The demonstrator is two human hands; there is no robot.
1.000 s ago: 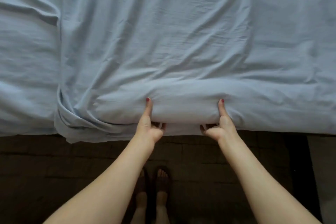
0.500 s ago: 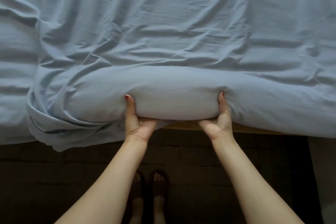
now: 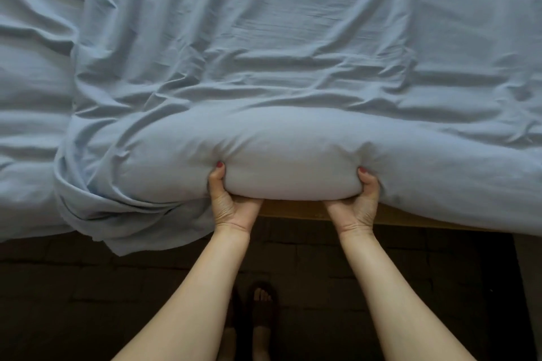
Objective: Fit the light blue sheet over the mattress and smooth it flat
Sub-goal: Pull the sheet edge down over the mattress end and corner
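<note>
Gripping the sheet-covered mattress (image 3: pixel 287 182) edge at 6 o'clock, your left hand (image 3: pixel 231 205) and right hand (image 3: pixel 356 205) clamp it; fingers stay hidden underneath. Light blue sheet (image 3: pixel 264 53) lies wrinkled toward 12 o'clock.

A narrow gap is opened beneath the raised mattress edge (image 3: pixel 289 184), where a strip of wooden bed base (image 3: pixel 293 209) is exposed between the left hand (image 3: pixel 231 202) and right hand (image 3: pixel 356 204). Left of that, the gap is blocked by bunched folds of the light blue sheet (image 3: pixel 123 214) hanging over the edge. Open passage is offered by the dark floor (image 3: pixel 102 302) in front of the bed, obstructed only by two sandalled feet (image 3: pixel 258 319).
</note>
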